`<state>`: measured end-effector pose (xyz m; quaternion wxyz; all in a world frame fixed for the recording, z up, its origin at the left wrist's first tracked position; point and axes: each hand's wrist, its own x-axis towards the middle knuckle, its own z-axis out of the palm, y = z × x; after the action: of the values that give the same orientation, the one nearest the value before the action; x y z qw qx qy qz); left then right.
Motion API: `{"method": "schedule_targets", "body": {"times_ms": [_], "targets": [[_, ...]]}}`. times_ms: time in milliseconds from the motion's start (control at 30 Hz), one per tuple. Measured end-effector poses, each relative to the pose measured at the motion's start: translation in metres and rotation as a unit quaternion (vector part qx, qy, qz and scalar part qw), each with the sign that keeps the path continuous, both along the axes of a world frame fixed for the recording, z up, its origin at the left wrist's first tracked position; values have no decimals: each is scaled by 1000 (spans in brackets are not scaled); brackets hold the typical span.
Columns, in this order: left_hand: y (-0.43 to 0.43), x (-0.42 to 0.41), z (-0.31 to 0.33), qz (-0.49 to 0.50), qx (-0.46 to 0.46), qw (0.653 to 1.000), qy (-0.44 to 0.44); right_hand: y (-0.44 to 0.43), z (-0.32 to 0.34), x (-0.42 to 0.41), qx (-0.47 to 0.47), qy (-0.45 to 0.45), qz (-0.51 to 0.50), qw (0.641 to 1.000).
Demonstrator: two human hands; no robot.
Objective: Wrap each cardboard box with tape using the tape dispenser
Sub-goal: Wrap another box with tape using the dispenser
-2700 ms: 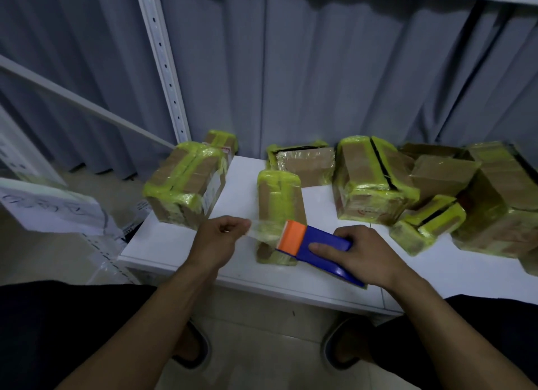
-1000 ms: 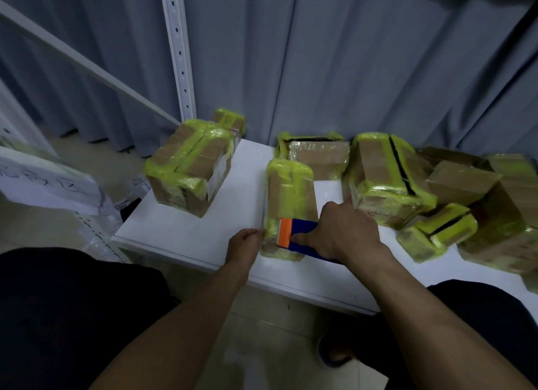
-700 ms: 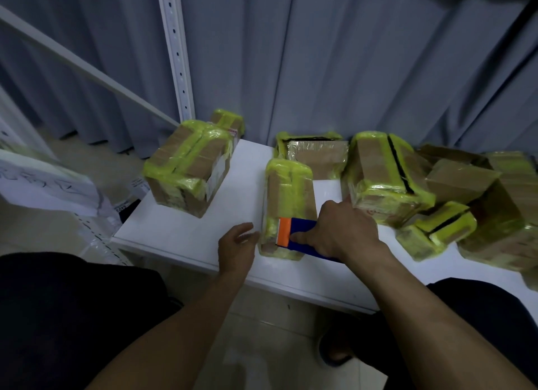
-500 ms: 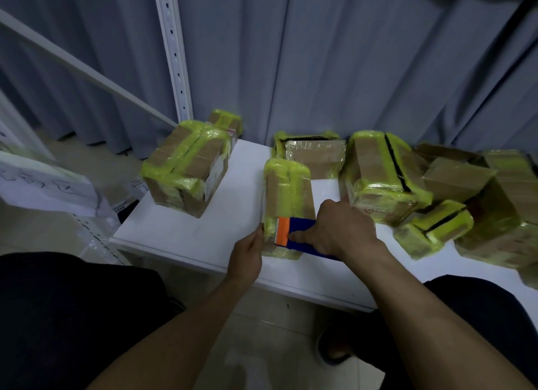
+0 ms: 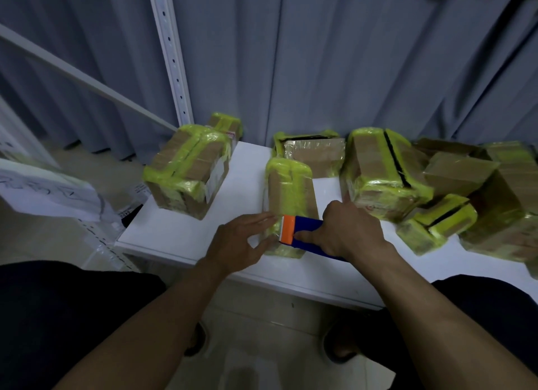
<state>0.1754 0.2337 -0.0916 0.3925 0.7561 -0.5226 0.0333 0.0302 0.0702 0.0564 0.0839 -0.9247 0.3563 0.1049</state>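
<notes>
A narrow cardboard box (image 5: 289, 191) banded in yellow-green tape lies lengthwise in the middle of the white table (image 5: 180, 223). My right hand (image 5: 348, 231) grips the blue tape dispenser (image 5: 307, 233), whose orange head presses against the box's near end. My left hand (image 5: 238, 242) lies flat with straight fingers against the box's near left side, fingertips beside the orange head. Whatever tape is drawn out is too faint to make out.
A large taped box (image 5: 189, 171) overhangs the table's left edge. A flat box (image 5: 316, 153) sits behind the middle one, and several taped boxes (image 5: 384, 174) crowd the right side. A grey curtain and a white shelf upright (image 5: 171, 51) stand behind. Paper sheets (image 5: 46, 191) lie left.
My left hand let go of the tape end it pulled earlier, moved to the box's near left side and now spreads flat against it. The dispenser moved onto the box's near end.
</notes>
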Motion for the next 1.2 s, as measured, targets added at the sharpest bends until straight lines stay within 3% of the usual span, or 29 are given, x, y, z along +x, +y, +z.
{"method": "schedule_targets", "body": {"times_ms": [333, 700, 1067, 1200], "targets": [[-9, 18, 4, -7, 33, 996, -85, 2, -4, -4, -16, -6, 14, 1000], [-5, 14, 3, 43, 43, 994, -92, -5, -6, -19, -3, -36, 2, 999], [-15, 7, 1, -18, 69, 997, -3, -18, -9, -20, -21, -27, -3, 999], [-14, 0, 10, -12, 85, 995, -43, -20, -11, -20, -10, -28, 1, 1000]]}}
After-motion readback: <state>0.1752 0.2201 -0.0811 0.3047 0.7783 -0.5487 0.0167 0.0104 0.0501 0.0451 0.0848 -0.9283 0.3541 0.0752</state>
